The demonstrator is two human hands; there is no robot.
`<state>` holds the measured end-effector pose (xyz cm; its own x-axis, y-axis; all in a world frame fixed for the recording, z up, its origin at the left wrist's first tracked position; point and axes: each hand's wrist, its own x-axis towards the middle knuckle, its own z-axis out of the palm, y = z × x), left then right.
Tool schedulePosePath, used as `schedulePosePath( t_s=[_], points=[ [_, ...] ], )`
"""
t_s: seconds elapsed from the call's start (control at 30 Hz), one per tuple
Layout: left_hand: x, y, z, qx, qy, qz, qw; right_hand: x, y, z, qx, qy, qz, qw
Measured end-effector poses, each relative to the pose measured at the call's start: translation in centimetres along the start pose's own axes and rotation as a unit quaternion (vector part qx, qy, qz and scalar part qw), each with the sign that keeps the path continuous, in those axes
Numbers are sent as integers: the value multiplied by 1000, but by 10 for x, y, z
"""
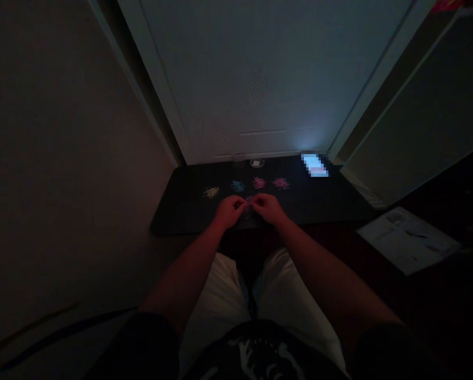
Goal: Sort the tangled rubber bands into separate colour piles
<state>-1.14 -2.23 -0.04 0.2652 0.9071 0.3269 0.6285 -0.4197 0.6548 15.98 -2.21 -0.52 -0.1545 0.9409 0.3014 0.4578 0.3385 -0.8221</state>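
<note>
A heap of small purple sticks (249,200) lies near the front edge of a dark low table (184,211). My left hand (231,210) is at its left side, thumb and fingers pinched together. From the right, my right hand (269,208) meets it in a similar pinch, the fingertips close together over the heap. Whatever the fingers hold is too small and dim to make out. Behind the hands lie separate heaps of thin sticks: pale yellow (211,192), blue (238,186), pink (259,182) and pinkish purple (280,183).
A lit phone (315,165), blurred out, is at the table's back right. A clear round container (257,163) and a faint see-through one (238,158) stand by the white door panel (260,63). Right of the table lies a printed sheet (408,240). The room is dark.
</note>
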Motion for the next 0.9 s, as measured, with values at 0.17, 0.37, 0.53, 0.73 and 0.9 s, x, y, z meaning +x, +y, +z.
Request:
schedulePosePath(
  t_s=[0.17, 0.37, 0.53, 0.73, 0.9],
  points=[
    [0, 1, -1, 1, -2, 2, 1000, -1, 1, 1, 14, 3, 1, 1000],
    [1, -4, 3, -22, 9, -10, 1000, 1, 6, 3, 81, 20, 11, 996],
    [2, -7, 4, -63, 53, -46, 996, 2, 7, 0, 77, 102, 27, 991],
    [13, -15, 0, -111, 220, -169, 954, 1, 5, -2, 60, 95, 29, 993],
    [17, -24, -11, -87, 276, -205, 935, 0, 6, -1, 42, 89, 35, 995]
  ],
)
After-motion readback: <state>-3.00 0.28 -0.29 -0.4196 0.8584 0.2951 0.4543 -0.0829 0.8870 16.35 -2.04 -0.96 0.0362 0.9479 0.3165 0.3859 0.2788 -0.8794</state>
